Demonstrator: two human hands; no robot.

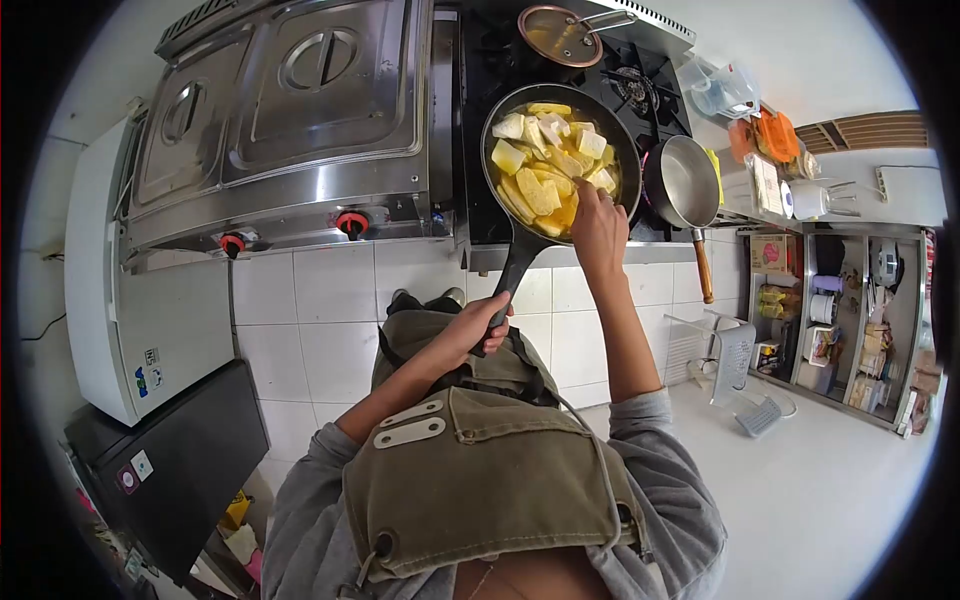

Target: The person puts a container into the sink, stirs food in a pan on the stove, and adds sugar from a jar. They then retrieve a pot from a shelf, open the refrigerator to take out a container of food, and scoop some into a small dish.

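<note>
A black frying pan (628, 128) sits on the stove, full of yellow and pale chunks of food (541, 190) in what looks like liquid. My left hand (472, 327) is wrapped round its long black handle (517, 262), which points toward my body. Over the pan's near right rim is my right hand (600, 232), fingers pinched together and pointing down at the chunks. Whatever those fingers hold, if anything, is hidden behind them. Just right of this hand stands a steel saucepan (685, 180) with a wooden handle (703, 268).
Behind the pan, a lidded pot (556, 38) stands on the black gas stove (485, 70). Left of it is a steel unit (330, 110) with lids and red knobs. To the right are orange-lidded containers (775, 135), stocked shelves (840, 310) and a grey step stool (735, 360).
</note>
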